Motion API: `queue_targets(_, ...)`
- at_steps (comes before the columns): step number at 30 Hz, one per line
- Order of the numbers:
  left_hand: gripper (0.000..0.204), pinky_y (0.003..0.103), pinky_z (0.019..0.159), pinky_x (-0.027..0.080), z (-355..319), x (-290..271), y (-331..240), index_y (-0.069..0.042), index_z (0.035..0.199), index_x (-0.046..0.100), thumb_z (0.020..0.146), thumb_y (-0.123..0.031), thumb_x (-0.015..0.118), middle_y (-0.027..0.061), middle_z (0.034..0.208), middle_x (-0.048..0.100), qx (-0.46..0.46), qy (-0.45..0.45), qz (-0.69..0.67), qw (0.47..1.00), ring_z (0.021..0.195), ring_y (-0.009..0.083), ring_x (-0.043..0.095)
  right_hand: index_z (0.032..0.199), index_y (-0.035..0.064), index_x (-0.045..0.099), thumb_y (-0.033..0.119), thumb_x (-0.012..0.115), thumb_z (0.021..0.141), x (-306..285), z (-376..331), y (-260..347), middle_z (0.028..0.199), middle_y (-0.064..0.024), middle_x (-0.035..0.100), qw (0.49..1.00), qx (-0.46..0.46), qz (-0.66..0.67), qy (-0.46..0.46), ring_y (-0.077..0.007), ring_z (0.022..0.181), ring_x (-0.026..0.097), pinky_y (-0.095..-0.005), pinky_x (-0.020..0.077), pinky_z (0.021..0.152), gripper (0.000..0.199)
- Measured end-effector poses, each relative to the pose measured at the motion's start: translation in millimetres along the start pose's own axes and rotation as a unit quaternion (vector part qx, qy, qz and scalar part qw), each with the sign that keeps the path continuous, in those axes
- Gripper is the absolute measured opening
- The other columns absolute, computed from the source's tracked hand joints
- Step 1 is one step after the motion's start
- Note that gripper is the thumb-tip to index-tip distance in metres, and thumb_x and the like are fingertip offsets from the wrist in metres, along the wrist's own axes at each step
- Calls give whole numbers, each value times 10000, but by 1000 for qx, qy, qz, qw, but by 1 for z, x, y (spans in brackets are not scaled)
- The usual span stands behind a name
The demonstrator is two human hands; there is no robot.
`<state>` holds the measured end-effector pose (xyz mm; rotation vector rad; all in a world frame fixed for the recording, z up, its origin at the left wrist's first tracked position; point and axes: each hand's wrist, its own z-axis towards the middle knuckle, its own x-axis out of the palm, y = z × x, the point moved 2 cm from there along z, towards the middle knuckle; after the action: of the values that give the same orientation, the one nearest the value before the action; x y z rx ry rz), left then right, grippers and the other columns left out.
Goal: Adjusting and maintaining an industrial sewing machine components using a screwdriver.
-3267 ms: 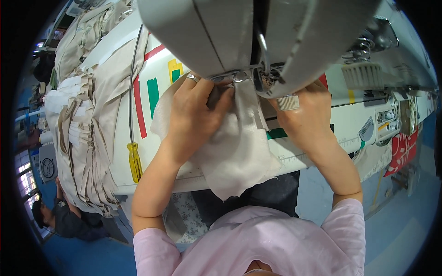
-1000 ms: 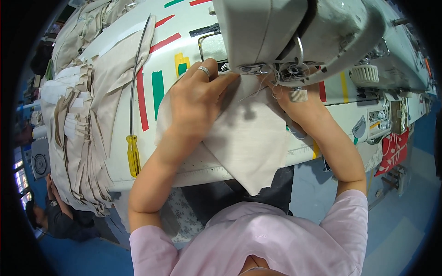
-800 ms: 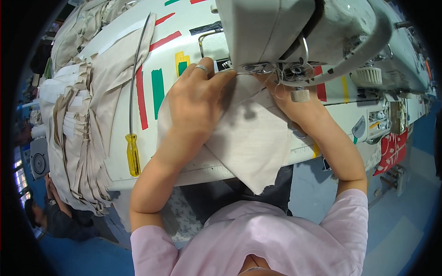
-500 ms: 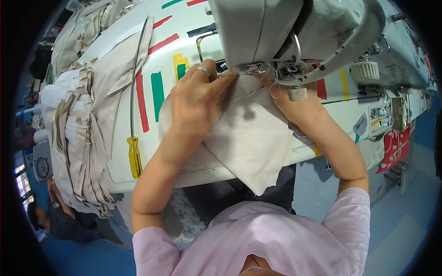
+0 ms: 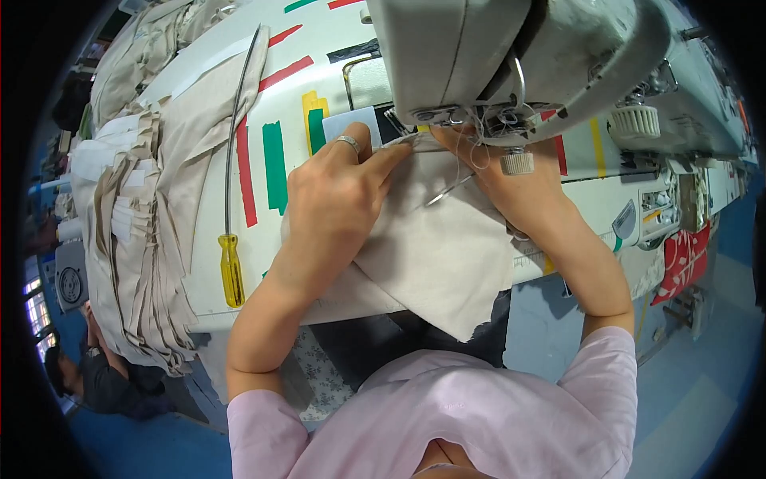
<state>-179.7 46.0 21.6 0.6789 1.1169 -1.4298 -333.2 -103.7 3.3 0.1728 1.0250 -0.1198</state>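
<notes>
A cream fabric piece [image 5: 447, 247] lies under the head of a sewing machine [image 5: 435, 56], its pointed corner hanging over the table's front edge. With thumb and fingers closed, my left hand [image 5: 335, 195], ring on one finger, grips the fabric's folded far edge left of the needle area. My right hand [image 5: 515, 180] is on the fabric's right side, its fingertips at the same edge and partly hidden by the machine head. From beneath its palm juts a thin, pointed metal tool [image 5: 448, 190]; its kind is unclear. Loose white thread hangs beside that hand.
A yellow-handled screwdriver [image 5: 230, 271] lies left of my forearm. Beyond it are stacked cream fabric pieces [image 5: 132, 239]. A pale flat piece [image 5: 353, 123] lies past my left fingers. Coloured tape strips [image 5: 274, 168] mark the table. Another person [image 5: 112, 375] is at lower left.
My left hand has shifted slightly left and nearer, exposing the pale flat piece. The metal tool now shows under my right hand. The fabric's hanging corner has moved a little right.
</notes>
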Motion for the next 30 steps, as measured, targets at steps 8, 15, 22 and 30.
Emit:
queue_targets(8, 199, 381, 629, 535, 3, -14, -1, -70, 984, 686, 839, 64, 662, 83, 854, 593, -28, -34, -14, 999, 737, 271, 652, 1231, 175, 716, 74, 696, 826, -23, -3, 12, 856, -58, 636, 990, -101, 102, -9, -223, 691, 647, -343, 518, 546, 418)
queue_targets(15, 254, 390, 763, 544, -35, -27, 9, 10, 1093, 588, 872, 132, 616, 173, 972, 613, -108, -119, -160, 974, 842, 333, 655, 1310, -12, 647, -15, 771, 775, -40, -24, 65, 839, -54, 630, 987, -9, 161, 1, -187, 675, 619, -321, 507, 536, 550)
queue_targets(22, 265, 380, 712, 519, -69, -27, 3, -7, 1002, 568, 819, 167, 647, 143, 937, 618, -83, -154, -127, 976, 810, 303, 619, 1058, -10, 708, 18, 727, 723, -40, -55, 95, 948, -91, 650, 986, 17, 155, -66, -205, 748, 655, -298, 513, 534, 337)
queue_targets(30, 164, 279, 810, 532, -91, -30, -10, -3, 1060, 596, 935, 100, 621, 80, 1081, 653, -281, -136, -367, 876, 955, 153, 649, 1022, 8, 705, -3, 724, 761, -41, -61, 120, 1066, -107, 697, 972, 121, 182, -91, -218, 643, 681, -316, 540, 526, 262)
